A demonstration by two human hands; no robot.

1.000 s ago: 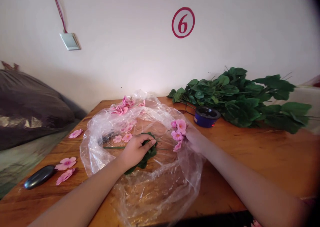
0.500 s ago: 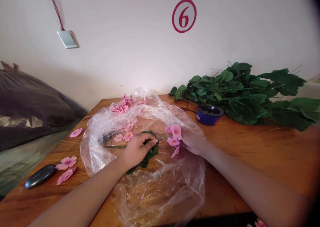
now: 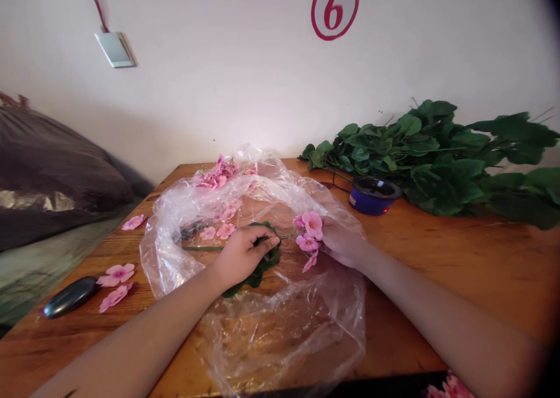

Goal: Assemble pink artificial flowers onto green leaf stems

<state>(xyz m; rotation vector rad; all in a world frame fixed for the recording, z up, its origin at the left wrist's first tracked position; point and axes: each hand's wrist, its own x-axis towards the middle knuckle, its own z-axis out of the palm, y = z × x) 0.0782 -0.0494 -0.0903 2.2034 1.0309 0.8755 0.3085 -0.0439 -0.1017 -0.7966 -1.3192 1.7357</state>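
Observation:
My left hand is closed on a green artificial stem with leaves, its thumb and forefinger pinched near the stem's right end. The stem runs out to the left beneath that hand. In my right hand is a small cluster of pink artificial flowers, blooms turned to the left; its fingers are partly hidden behind the petals. A thin stem bridges the short gap between the two hands. Both hands are over a crumpled clear plastic bag, where more loose pink flowers lie.
A blue pot with a red light stands at the right, beside a pile of green leaf stems. Pink blossoms and a black oval object lie at left on the wooden table. A dark bag is beyond.
The view has tilted and shifted slightly, so the wall mark sits higher. Both hands keep their holds on the stem and the flowers, with little movement between them.

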